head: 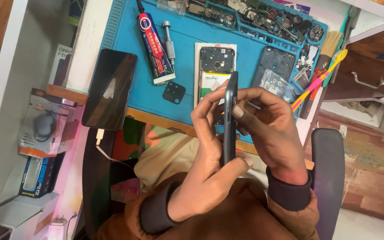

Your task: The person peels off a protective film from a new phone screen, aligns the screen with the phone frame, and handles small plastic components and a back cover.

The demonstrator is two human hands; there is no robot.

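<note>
— What are the two hands doing?

— Both grip a slim dark phone frame (230, 120), held edge-on to the camera above the person's lap and the near edge of the blue silicone work mat (125, 31). The left hand (210, 151) is closed around it from below, thumb pressed against its lower end and fingers curled up its left side. The right hand (267, 124) is closed on it from the right, thumb flat against the upper edge and fingers wrapped over the top.

— What lies under the hands?

— On the mat, just behind the frame, an opened smartphone with its battery and black circuit cover exposed (216, 71) lies flat on a white sheet. To its right sits a dark grey plastic back cover (274, 60), with a small clear bag of parts (276, 84) on its lower end.

— And further left?

— A red, white and blue glue tube (156, 49) lies beside a short metal screwdriver (169, 42), and a small black camera bezel (174, 92) rests near them. A black smartphone with a dark screen (110, 89) overhangs the mat's left edge, a white cable (101, 142) plugged into its near end.

— The right edge?

— A wooden-handled brush (330, 46) and pink and yellow toothbrushes (321, 80) lie there.
</note>
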